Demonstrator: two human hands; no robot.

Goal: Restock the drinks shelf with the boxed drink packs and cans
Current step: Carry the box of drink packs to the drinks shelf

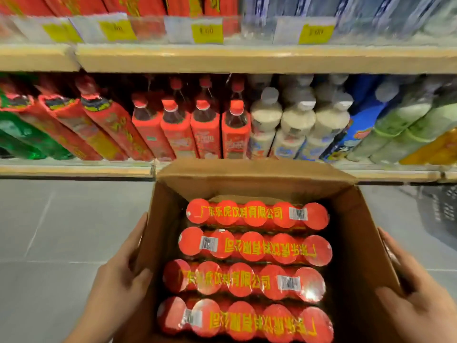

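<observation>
The left hand (118, 276) and the right hand (415, 290) are set well apart, each pressed flat against an opposite outer wall of an open cardboard box (366, 233), so the box is clamped between the two palms. The left thumb lies along the left wall edge; the right fingers run along the right wall.

Between the hands, the box holds four shrink-wrapped packs of red cans (247, 268), laid in rows one behind another (five round can ends visible per row). Each pack carries yellow printed characters and a white barcode label. The far flap (252, 174) of the box stands open, beyond the fingertips.

Ahead of the hands, the drinks shelf (74, 167) carries red-labelled bottles (205, 129), white bottles (296, 125) to their right, and green and red packs to their left. The upper shelf edge (222, 58) bears yellow price tags (207, 33). Below the left hand lies grey tiled floor (49, 231). Past the right hand, a dark basket (442, 211) is partly visible.
</observation>
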